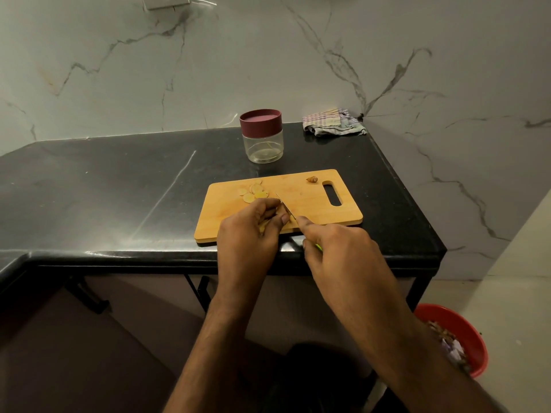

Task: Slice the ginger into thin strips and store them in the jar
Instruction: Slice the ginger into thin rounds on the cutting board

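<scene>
A wooden cutting board (310, 201) lies on the black counter. My left hand (249, 234) pins a piece of ginger (284, 218) to the board's near edge, fingers curled over it so most of it is hidden. My right hand (337, 248) grips a knife (285, 205) with a green handle, its blade resting against the ginger by my left fingertips. Several round ginger slices (253, 192) lie on the board's far left. A small ginger stub (313, 180) sits near the handle slot. Behind the board stands a clear jar (262, 144) with its maroon lid (261, 120) on.
A striped cloth (334, 122) is bunched in the counter's back right corner against the marble wall. The counter edge (179, 257) runs just below the board. A red bin (459, 335) with scraps stands on the floor at the lower right.
</scene>
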